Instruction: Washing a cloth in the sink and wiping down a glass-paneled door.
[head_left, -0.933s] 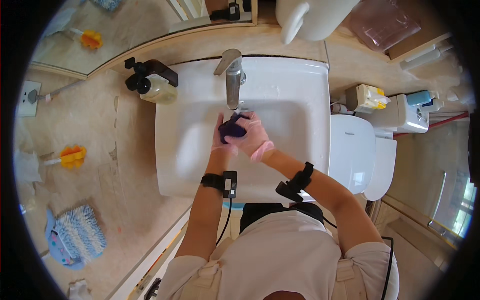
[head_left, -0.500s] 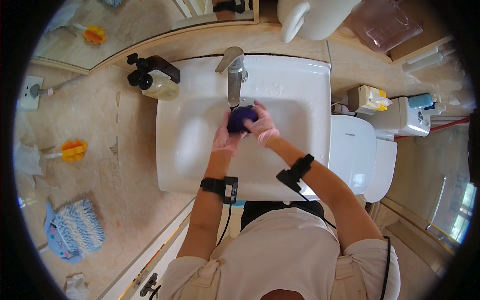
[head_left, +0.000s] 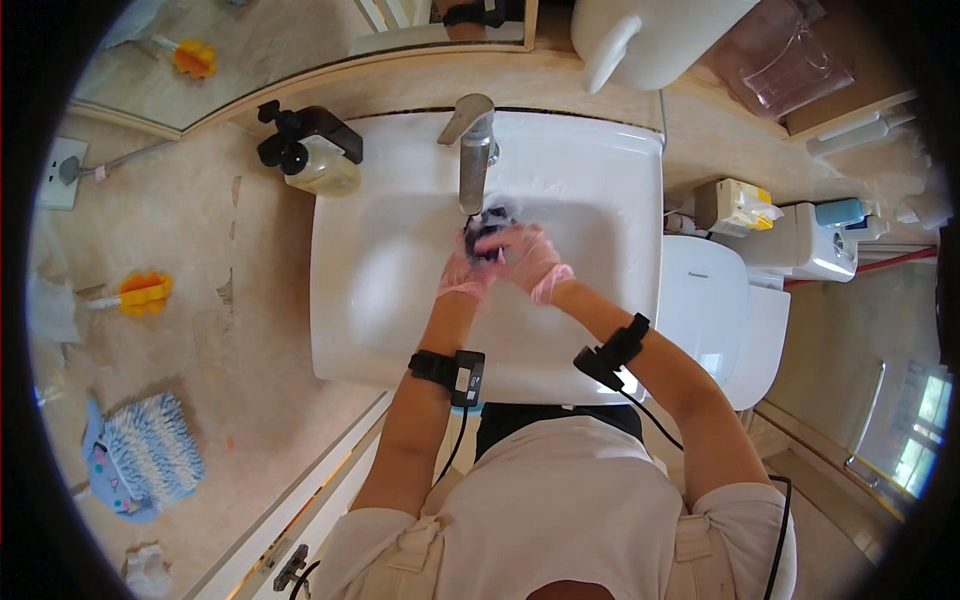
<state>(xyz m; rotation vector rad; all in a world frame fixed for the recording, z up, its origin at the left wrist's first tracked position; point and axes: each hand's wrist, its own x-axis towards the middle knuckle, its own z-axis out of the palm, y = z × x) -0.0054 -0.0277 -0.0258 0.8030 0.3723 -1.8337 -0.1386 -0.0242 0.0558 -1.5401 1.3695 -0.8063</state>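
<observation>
In the white sink [head_left: 385, 345], under the tap [head_left: 474, 165], is a small dark purple rounded thing, wet and splashed with water [head_left: 490, 222]; its exact kind is unclear. My left hand [head_left: 464, 276], in a thin pink glove, grips it from the near left side, its fingers partly hidden. My right hand [head_left: 536, 262], gloved the same way, lies over its near right side with fingers stretched across it. Water splashes white around the thing just below the spout.
Two dark-topped pump bottles [head_left: 325, 168] stand at the sink's back left corner. A white toilet [head_left: 705, 310] is at the right, with a tissue box [head_left: 735, 205] behind it. A large white jug [head_left: 650, 45] stands on the shelf. A blue-and-white fluffy hand towel [head_left: 150, 455] hangs at left.
Water now splashes over the dark purple thing, which sits closer under the spout. My right hand's fingers have straightened across it, where before they curled around its side.
</observation>
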